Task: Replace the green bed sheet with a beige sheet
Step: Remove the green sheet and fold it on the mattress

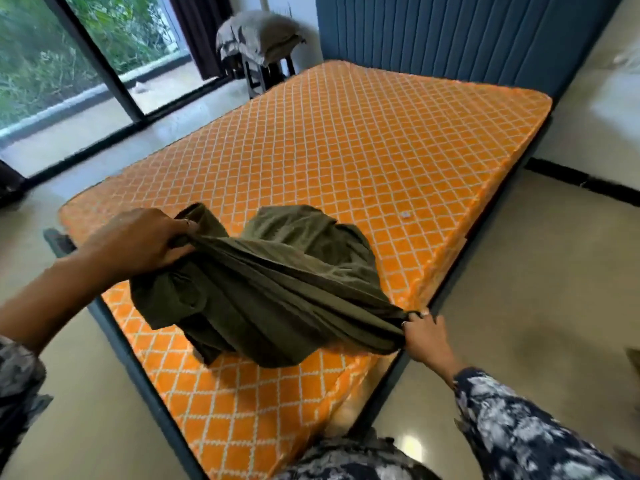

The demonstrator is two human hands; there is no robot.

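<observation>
The green bed sheet point(270, 289) is bunched up and stretched between both hands above the near end of the bed. My left hand point(138, 242) grips one gathered end at the left. My right hand point(424, 336) grips the other end low at the bed's right edge. Loose folds hang down onto the bare orange mattress point(363, 150) with its white diamond pattern. No beige sheet is in view.
A blue padded headboard point(467, 36) stands at the far end. A stool with grey pillows point(259, 36) sits by the far left corner. Glass doors point(69, 64) run along the left. Pale floor point(536, 271) surrounds the bed's dark frame.
</observation>
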